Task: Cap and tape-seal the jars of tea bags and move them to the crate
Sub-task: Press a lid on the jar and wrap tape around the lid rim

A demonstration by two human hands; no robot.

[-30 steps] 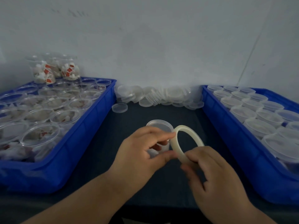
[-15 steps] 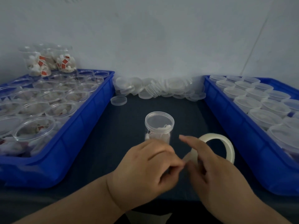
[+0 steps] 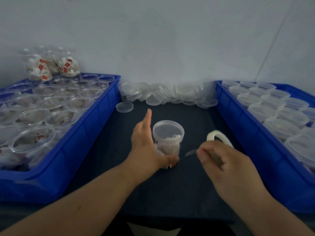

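Observation:
A clear jar of tea bags (image 3: 167, 133) with its lid on stands upright on the dark mat. My left hand (image 3: 144, 147) lies against the jar's left side, fingers straight and pointing away, thumb across the front of its base. My right hand (image 3: 226, 167) grips the whitish tape roll (image 3: 216, 135) just right of the jar, and a short loose end of tape (image 3: 190, 152) sticks out toward the jar. The blue crate (image 3: 238, 133) on the right holds several capped jars.
A blue crate (image 3: 85, 142) on the left is full of uncapped jars of tea bags, with a few filled jars (image 3: 51, 65) stacked at its back. A heap of clear lids (image 3: 170, 94) lies against the wall, and one lid (image 3: 124, 106) lies apart.
My left hand let go of the tape end and moved up to the jar's left side with fingers spread straight. My right hand kept the roll, now with a loose end pulled out.

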